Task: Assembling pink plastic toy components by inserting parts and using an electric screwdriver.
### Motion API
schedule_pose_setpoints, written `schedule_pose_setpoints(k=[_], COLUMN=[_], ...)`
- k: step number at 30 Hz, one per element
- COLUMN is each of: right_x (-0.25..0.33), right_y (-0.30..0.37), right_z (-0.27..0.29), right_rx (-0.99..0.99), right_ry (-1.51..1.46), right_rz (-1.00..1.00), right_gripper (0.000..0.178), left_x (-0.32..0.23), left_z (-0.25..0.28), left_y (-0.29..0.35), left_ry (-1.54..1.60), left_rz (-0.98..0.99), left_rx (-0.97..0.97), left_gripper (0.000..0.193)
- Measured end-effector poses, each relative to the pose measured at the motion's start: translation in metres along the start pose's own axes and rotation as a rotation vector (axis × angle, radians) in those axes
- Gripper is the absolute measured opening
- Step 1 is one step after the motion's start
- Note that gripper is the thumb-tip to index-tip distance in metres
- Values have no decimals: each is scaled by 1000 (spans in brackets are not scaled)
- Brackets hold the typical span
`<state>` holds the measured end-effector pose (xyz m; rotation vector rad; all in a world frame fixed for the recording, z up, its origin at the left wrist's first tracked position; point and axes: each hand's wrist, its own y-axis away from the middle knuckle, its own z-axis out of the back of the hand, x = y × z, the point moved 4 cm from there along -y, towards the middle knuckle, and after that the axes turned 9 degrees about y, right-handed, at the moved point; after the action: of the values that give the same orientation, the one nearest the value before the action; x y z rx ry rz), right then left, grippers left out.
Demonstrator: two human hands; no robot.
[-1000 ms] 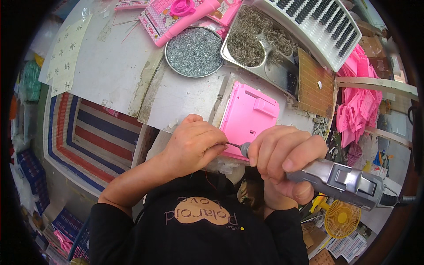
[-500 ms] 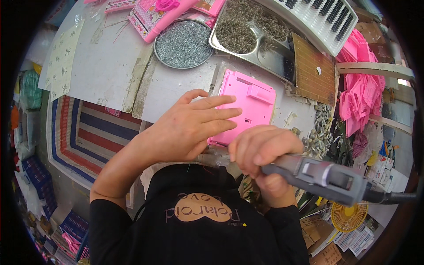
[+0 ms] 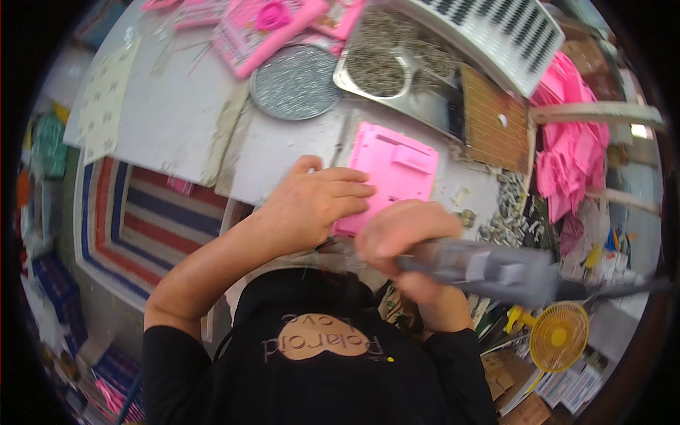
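Observation:
A pink plastic case (image 3: 386, 185), its raised slot part toward the far side, lies on the table in front of me. My left hand (image 3: 315, 202) rests over its left edge, with the fingers stretched out and slightly spread. In my right hand (image 3: 411, 241) is a grey corded electric screwdriver (image 3: 482, 270), its body pointing right and its cable (image 3: 609, 289) running off that way. The fist sits at the near right corner of the case and hides the tool's tip. Both the right hand and the tool are blurred by motion.
Beyond the case stand a round dish of small screws (image 3: 296, 81) and a metal tray of springs (image 3: 418, 95). A white rack (image 3: 506, 67) and a brown board (image 3: 499, 117) sit at far right. Small metal parts (image 3: 506, 212) lie right, above a yellow fan (image 3: 559, 336).
The view has shifted slightly. My right hand and the electric screwdriver have moved a little left, with the tool's rear end swinging nearer the far side. My left hand stays at the case's left edge.

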<state>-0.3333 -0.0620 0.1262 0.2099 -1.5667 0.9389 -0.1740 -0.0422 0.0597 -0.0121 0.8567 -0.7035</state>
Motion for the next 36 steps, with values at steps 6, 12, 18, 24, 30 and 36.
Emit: schedule_pose_setpoints(k=[6, 12, 18, 24, 30, 36], right_x=[38, -13, -24, 6, 3, 46], right_y=[37, 54, 36, 50, 64, 32], right_z=[95, 101, 102, 88, 78, 98], right_rx=[-385, -506, -496, -491, -488, -454], right_ry=[-17, -163, 115, -114, -86, 17], right_rz=[60, 68, 7, -37, -92, 202], right_gripper=[29, 23, 21, 22, 23, 27], left_x=[-21, -16, -20, -19, 0, 15], left_z=[-17, -43, -39, -41, -40, -10], left_y=[-41, -56, -56, -59, -52, -86], left_ry=[68, -63, -93, -87, 186, -444], left_rz=[-66, -46, -8, -8, 64, -33], left_rx=[-179, -65, -58, -61, -157, -207], left_gripper=[43, 45, 39, 40, 35, 31])
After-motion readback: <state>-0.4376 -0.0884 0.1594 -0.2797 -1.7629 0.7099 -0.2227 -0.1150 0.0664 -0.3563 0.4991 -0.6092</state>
